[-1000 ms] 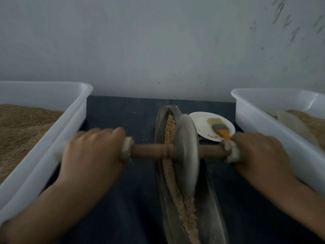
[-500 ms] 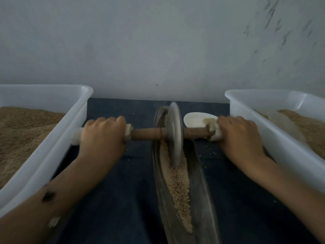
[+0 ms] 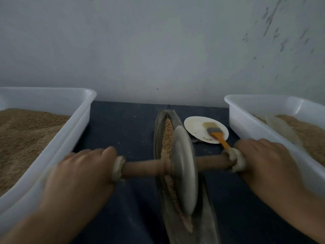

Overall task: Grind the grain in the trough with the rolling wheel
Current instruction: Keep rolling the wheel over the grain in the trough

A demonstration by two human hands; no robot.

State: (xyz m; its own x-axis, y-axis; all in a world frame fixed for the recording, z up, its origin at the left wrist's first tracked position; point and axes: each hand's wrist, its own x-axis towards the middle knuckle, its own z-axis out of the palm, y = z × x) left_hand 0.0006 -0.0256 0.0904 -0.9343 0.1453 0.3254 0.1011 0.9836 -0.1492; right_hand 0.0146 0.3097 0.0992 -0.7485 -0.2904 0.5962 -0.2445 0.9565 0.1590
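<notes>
A long boat-shaped metal trough (image 3: 159,124) lies lengthwise on the dark cloth, with pale grain (image 3: 168,136) along its groove. A grey metal rolling wheel (image 3: 184,169) stands in the middle of the trough on a wooden axle (image 3: 144,167). My left hand (image 3: 82,175) grips the axle's left end and my right hand (image 3: 267,166) grips its right end. Whole grain shows beyond the wheel; finer ground grain (image 3: 173,191) lies on the near side.
A white bin (image 3: 70,131) of brown grain stands at the left, another white bin (image 3: 246,124) at the right. A white plate (image 3: 195,127) with an orange-handled brush (image 3: 217,135) sits between trough and right bin. A grey wall is behind.
The wheel rolled to the trough's far end half a second ago and has come back toward me to the middle, uncovering the plate and brush. Both hands moved with it.
</notes>
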